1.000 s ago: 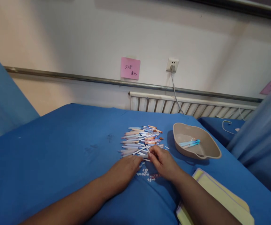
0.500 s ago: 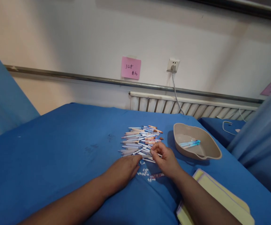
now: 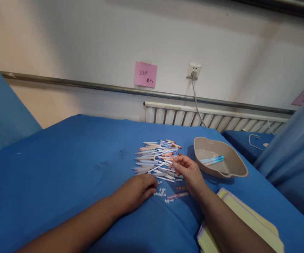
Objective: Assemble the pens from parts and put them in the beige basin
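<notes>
Both hands are down on the blue bed [image 3: 62, 168]. The left hand [image 3: 138, 188] lies palm down on the sheet with its fingers loosely extended and nothing in its grasp, its fingertips just beside a scatter of small white caps [image 3: 161, 192]. The right hand [image 3: 190, 172] is curled, thumb and forefinger drawn together at the near right edge of the pile of pens and refills [image 3: 154, 156]. Whether a piece is actually pinched between them is too small to tell.

That pile sits in the middle of the bed, just ahead of both hands. It mixes pastel barrels with thin white refills lying crosswise. One loose pen [image 3: 177, 195] lies apart from it, near the right wrist.

These pieces look very light and stiff, with smooth round plastic barrels likely to roll or slip on the sheet. The refills seem thin enough to flex. A pinch at mid-barrel between thumb and forefinger should suit them best, and the caps would need fingertips alone.

To the right stands a beige tray [image 3: 236, 165] with a few blue pens [image 3: 212, 160] in it. A folded yellow cloth [image 3: 249, 218] lies under the right forearm. On the wall behind are a pink note [image 3: 145, 74] and a socket [image 3: 193, 71].
</notes>
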{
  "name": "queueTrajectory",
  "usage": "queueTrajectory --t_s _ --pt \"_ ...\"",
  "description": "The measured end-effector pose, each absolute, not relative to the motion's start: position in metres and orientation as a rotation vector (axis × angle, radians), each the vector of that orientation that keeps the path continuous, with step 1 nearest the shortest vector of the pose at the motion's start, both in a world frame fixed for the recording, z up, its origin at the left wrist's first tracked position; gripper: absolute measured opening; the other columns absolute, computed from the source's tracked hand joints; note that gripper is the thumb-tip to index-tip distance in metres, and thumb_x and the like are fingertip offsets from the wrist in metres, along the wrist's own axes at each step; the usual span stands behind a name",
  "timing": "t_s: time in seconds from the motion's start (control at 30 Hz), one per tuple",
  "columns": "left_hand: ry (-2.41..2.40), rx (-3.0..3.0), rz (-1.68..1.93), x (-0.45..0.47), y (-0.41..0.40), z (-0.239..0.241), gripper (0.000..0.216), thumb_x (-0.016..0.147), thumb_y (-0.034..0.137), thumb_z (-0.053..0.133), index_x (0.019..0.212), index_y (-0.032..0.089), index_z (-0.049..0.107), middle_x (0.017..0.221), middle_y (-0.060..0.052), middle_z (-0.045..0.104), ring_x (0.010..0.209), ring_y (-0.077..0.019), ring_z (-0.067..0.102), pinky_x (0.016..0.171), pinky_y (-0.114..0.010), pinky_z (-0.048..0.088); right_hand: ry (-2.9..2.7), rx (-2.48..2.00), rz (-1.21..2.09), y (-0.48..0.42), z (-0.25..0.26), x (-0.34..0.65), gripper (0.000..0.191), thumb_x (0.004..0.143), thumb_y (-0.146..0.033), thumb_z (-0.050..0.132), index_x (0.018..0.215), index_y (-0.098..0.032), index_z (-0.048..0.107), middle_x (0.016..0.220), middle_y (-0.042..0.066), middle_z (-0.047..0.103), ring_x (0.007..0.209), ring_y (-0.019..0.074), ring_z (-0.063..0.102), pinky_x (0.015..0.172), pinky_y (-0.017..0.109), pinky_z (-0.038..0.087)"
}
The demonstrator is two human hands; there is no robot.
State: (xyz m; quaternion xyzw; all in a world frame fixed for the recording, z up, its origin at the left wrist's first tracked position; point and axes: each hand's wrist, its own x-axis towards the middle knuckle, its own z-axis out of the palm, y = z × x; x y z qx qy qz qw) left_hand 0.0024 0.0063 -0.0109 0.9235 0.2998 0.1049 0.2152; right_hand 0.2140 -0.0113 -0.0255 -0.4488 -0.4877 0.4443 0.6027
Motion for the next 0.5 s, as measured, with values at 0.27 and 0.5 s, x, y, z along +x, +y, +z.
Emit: queueTrajectory --t_s 0.27,0.5 --pt "0.856 2.719 0.215 0.0060 0.0006 -0.0151 0.016 0.091 0.020 0.043 0.085 0.021 0.058 0.087 -0.003 0.059 0.079 -0.0173 0.055 0.071 -0.025 0.041 -1.175 -1.130 1.020 -0.0126 -0.0221 0.2096 0.025 0.072 -0.041 0.063 0.070 -0.018 0.055 0.049 -0.007 0.043 0.044 0.0076 0.035 0.045 0.020 0.028" --pt "0.886 2.775 0.229 0.0100 -0.0017 -0.0160 0.018 0.091 0.018 0.039 0.080 0.019 0.053 0.080 -0.003 0.058 0.070 -0.0167 0.054 0.063 -0.025 0.039 -1.119 -1.106 1.050 -0.0142 -0.0219 0.2084 0.021 0.070 -0.035 0.067 0.067 -0.017 0.057 0.052 -0.006 0.047 0.048 0.0074 0.038 0.049 0.021 0.030"
